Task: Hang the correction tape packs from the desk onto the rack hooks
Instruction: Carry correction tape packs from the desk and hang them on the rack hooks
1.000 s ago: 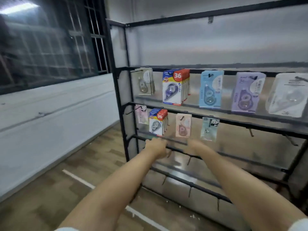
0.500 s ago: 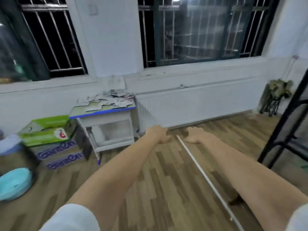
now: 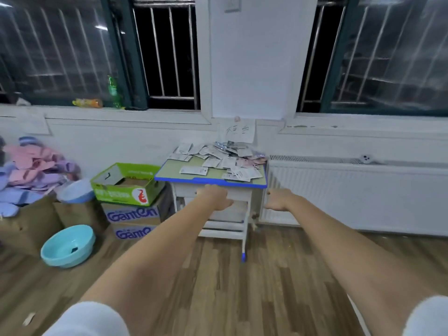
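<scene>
A wood floor (image 3: 242, 287) runs to a white wall under barred windows. The desk (image 3: 191, 177) stands against it, packs (image 3: 218, 161) heaped on top. Both hands reach toward it, left hand (image 3: 215, 197) and right hand (image 3: 278, 200) loosely curled, empty, below the packs.

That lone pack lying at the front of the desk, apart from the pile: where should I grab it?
Judging by its pose, pinch the lone pack by its near long edge, coming from the front: it lies flat, with bare desk before it.
</scene>
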`<action>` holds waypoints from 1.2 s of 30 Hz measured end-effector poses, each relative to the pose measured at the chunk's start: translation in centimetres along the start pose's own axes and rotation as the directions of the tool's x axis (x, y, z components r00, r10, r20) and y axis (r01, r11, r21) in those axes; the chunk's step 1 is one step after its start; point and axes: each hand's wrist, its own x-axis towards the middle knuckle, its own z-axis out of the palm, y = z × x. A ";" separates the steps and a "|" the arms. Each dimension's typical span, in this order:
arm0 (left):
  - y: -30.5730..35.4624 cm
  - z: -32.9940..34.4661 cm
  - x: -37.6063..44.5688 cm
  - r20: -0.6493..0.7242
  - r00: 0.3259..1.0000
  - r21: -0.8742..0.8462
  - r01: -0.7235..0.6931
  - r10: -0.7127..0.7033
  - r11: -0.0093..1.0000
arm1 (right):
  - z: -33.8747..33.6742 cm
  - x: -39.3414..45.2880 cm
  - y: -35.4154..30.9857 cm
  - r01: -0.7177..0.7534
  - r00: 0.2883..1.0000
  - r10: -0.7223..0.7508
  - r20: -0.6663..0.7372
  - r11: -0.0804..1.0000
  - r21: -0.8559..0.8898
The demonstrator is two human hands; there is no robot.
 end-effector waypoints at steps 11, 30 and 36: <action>-7.6 3.1 25.7 0.072 0.997 -0.058 -0.008 0.012 0.998 | 1.7 28.5 0.5 0.014 0.994 -0.009 0.110 0.999 -0.045; -10.5 10.3 50.2 0.075 0.984 -0.017 -0.161 0.162 0.987 | 6.5 53.9 7.5 0.174 0.985 -0.162 0.067 0.943 -0.283; -10.8 9.1 50.0 -0.044 0.995 -0.158 -0.095 0.090 0.983 | 5.6 54.8 8.1 0.268 0.960 -0.278 -0.032 0.945 -0.189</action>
